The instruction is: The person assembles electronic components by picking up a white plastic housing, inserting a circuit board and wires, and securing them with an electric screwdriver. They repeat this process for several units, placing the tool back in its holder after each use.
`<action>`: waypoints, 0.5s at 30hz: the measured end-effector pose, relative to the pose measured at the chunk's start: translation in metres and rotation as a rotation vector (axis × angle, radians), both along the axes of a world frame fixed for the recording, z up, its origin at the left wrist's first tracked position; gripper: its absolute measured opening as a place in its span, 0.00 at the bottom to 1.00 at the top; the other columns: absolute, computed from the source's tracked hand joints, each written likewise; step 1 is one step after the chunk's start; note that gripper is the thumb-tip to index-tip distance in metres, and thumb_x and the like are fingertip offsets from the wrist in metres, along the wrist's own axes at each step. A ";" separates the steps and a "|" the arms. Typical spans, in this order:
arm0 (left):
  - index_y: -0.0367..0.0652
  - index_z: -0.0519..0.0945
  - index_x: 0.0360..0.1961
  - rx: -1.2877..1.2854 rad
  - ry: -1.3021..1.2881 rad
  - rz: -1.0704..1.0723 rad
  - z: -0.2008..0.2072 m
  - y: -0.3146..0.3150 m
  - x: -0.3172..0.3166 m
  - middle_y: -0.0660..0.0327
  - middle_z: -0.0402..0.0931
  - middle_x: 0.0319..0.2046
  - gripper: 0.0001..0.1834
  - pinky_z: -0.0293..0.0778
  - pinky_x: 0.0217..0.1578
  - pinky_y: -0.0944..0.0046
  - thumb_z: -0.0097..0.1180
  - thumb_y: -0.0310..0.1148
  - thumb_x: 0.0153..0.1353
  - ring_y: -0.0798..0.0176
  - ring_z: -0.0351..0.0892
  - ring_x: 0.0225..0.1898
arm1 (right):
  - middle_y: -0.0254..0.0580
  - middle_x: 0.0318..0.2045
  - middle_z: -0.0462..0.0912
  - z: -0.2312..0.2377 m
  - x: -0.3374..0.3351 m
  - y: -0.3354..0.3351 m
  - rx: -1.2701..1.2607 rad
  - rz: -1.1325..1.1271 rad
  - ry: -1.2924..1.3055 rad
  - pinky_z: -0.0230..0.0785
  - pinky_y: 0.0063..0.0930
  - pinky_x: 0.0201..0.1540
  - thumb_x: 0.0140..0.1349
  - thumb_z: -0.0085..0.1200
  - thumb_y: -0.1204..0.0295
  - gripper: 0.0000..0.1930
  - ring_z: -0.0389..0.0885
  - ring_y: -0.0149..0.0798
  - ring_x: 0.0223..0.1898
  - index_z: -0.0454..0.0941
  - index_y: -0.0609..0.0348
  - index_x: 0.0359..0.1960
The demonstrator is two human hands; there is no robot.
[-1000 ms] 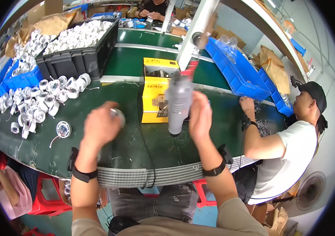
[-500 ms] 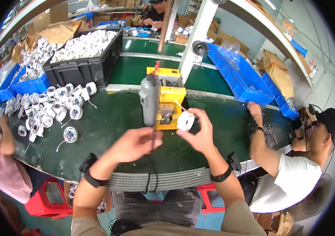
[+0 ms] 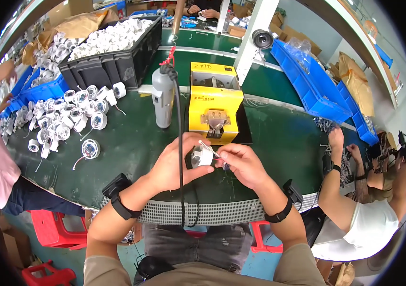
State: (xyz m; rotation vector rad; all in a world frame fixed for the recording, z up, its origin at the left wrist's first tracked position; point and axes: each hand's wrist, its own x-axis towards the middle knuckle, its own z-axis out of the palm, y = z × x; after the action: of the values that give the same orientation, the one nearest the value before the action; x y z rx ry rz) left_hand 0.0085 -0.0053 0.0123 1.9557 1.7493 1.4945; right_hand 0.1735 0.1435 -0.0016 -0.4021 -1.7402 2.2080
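Left hand [image 3: 176, 164] fingers clamped round small white round fitting [image 3: 203, 156], held above green table [image 3: 131, 152]. Right hand [image 3: 241, 164] fingers pinch its thin wire [image 3: 211, 148], just in front of yellow machine [image 3: 215, 109]; grey screwdriver [image 3: 163, 97] hangs left.

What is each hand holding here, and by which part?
The left hand cups the small white round lamp housing around its body; the right hand pinches its thin wire.

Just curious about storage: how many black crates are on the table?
1: the black crate sits at the table's far left, heaped with white parts. Others may be hidden.
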 end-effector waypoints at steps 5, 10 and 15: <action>0.35 0.73 0.52 -0.209 -0.359 -0.132 0.001 0.000 0.003 0.56 0.77 0.44 0.21 0.74 0.45 0.66 0.62 0.27 0.57 0.63 0.79 0.43 | 0.36 0.35 0.79 0.003 0.003 -0.001 0.095 0.083 -0.055 0.69 0.23 0.45 0.67 0.51 0.70 0.11 0.76 0.28 0.38 0.77 0.68 0.42; 0.36 0.75 0.47 -0.490 -1.278 -0.340 -0.011 0.007 -0.003 0.59 0.79 0.33 0.23 0.74 0.28 0.69 0.40 0.47 0.72 0.65 0.79 0.29 | 0.40 0.34 0.78 0.011 0.005 -0.006 0.199 0.023 0.077 0.67 0.26 0.44 0.62 0.55 0.74 0.05 0.76 0.32 0.37 0.75 0.63 0.32; 0.36 0.76 0.43 -0.574 -1.349 -0.167 -0.010 0.009 0.002 0.60 0.77 0.25 0.32 0.71 0.21 0.70 0.36 0.59 0.69 0.67 0.76 0.22 | 0.41 0.29 0.77 0.006 0.000 -0.016 0.971 -0.231 0.158 0.68 0.28 0.38 0.51 0.60 0.79 0.06 0.76 0.36 0.34 0.74 0.62 0.26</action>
State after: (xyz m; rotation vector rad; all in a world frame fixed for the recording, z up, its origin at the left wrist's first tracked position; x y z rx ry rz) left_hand 0.0104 0.0033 0.0021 0.4681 1.0869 1.4033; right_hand 0.1730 0.1272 0.0042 -0.1607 -2.2540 1.0071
